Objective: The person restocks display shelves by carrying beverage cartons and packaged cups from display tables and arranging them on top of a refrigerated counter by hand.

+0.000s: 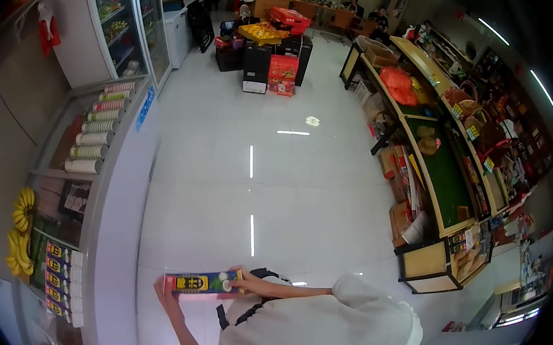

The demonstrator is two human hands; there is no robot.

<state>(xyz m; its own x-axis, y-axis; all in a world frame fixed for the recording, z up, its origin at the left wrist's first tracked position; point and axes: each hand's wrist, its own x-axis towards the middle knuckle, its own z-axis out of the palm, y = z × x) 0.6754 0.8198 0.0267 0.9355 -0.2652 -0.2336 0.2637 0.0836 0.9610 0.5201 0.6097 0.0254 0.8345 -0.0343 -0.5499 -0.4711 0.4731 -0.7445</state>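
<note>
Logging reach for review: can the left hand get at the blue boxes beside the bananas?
Probably: nothing visible blocks the left hand from the blue boxes, but it would have to leave the coconut-print carton.

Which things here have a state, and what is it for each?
Blue carton: held in both hands
Left hand: gripping the carton's left end
Right hand: gripping the carton's right end
Counter cartons: lined up in a row
Bananas: yellow, in bunches
Ceiling lights: lit
Display fridge: stocked

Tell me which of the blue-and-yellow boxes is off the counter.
The blue box held between left hand and right hand; the similar boxes lie together on the counter.
</note>
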